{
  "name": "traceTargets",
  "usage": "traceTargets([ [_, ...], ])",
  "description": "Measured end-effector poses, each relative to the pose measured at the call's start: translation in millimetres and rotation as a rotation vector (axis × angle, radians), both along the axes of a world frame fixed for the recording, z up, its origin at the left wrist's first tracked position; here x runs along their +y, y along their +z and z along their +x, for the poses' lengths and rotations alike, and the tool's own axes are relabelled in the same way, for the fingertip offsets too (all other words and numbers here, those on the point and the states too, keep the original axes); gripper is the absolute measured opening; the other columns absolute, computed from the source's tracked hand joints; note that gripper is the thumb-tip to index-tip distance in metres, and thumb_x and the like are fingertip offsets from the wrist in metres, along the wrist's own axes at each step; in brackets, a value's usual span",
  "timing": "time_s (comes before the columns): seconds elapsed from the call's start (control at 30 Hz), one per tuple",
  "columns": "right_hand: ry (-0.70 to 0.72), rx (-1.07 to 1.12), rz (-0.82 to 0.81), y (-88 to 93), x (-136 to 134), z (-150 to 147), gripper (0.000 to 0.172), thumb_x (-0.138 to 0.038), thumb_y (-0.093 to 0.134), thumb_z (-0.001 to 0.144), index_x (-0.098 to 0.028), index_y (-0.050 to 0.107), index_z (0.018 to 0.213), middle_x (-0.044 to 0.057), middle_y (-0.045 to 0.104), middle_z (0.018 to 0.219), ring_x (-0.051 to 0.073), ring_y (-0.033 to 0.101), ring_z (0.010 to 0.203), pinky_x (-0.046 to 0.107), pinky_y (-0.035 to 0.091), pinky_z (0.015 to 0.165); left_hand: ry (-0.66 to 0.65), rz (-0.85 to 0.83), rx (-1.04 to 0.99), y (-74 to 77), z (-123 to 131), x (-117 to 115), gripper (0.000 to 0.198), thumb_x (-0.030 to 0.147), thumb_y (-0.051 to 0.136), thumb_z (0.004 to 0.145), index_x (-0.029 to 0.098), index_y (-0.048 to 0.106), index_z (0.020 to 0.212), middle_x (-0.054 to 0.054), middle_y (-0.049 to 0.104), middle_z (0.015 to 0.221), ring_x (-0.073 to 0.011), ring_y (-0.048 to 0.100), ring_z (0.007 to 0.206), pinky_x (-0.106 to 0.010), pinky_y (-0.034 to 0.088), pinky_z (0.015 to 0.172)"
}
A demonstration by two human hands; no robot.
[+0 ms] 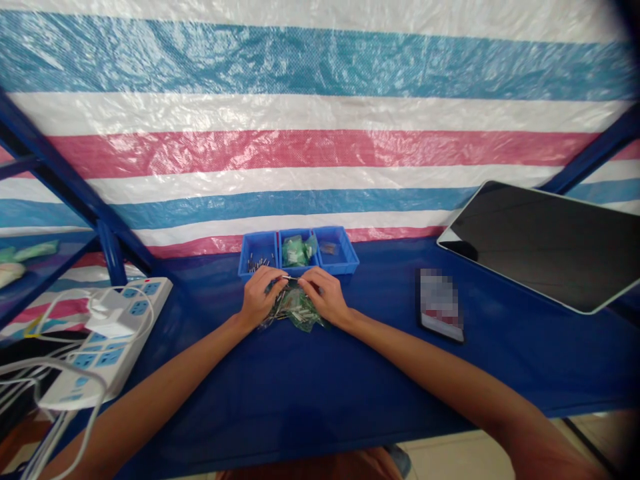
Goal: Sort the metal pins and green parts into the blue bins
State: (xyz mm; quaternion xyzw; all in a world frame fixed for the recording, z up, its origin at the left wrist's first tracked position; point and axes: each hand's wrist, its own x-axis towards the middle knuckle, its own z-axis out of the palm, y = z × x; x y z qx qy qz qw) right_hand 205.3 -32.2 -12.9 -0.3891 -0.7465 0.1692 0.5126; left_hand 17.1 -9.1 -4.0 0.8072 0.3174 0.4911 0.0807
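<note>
My left hand (263, 293) and my right hand (324, 295) meet over the middle of the table, fingers pinched. Between their fingertips runs a thin metal rod (291, 278), gripped at both ends; its exact kind is too small to make out. Just below lies a greenish plastic bag (304, 313) with many similar slim metal pieces on it. Behind my hands stand three blue bins in a row. Dark and silvery rods fill part of the left bin (259, 248). Green plastic packets (296, 251) sit in the middle one, and a small clear packet (328, 248) lies in the right one.
A phone (440, 305) lies right of my hands, with a large dark-screened tablet or monitor (545, 243) beyond it. At left, a white power strip (107, 347) carries a plug and loose cables. Blue frame posts (111, 247) and a striped sheet (300, 153) bound the blue table (280, 400).
</note>
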Motion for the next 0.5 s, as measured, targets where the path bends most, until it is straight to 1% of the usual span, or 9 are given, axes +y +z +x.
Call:
traceTargets([
  [0.23, -0.015, -0.018, -0.003, 0.9, 0.2, -0.3, 0.025, -0.033, 0.045, 0.093, -0.018, 0.063, 0.085, 0.005, 0.061, 0.079, 0.016, 0.055, 0.074, 0.027, 0.045, 0.070, 0.002, 0.005, 0.006, 2.5, 0.2, -2.5, 0.016, 0.027, 0.052, 0.090, 0.017, 0.064, 0.088, -0.005, 0.065, 0.083, -0.0155, 0.060, 0.081, -0.030, 0.048, 0.077],
  [0.4, -0.046, 0.032, -0.070, -3.6, 1.5, -0.5, 0.023, -0.035, 0.048, 0.091, -0.018, 0.059, 0.101, 0.003, 0.062, 0.081, 0.013, 0.053, 0.062, 0.025, 0.045, 0.063, -0.001, 0.009, 0.003, 2.2, 0.8, -2.8, 0.012, 0.024, 0.054, 0.088, 0.017, 0.064, 0.088, -0.004, 0.065, 0.083, -0.0149, 0.059, 0.081, -0.030, 0.048, 0.077],
  [0.5, -0.054, 0.048, -0.098, -5.8, 2.3, -1.0, 0.021, -0.035, 0.048, 0.090, -0.018, 0.058, 0.097, 0.002, 0.062, 0.080, 0.012, 0.053, 0.061, 0.024, 0.044, 0.062, -0.003, 0.012, 0.003, 1.8, 0.9, -2.3, 0.013, 0.025, 0.053, 0.089, 0.017, 0.064, 0.087, -0.004, 0.065, 0.082, -0.0149, 0.059, 0.080, -0.030, 0.048, 0.076],
])
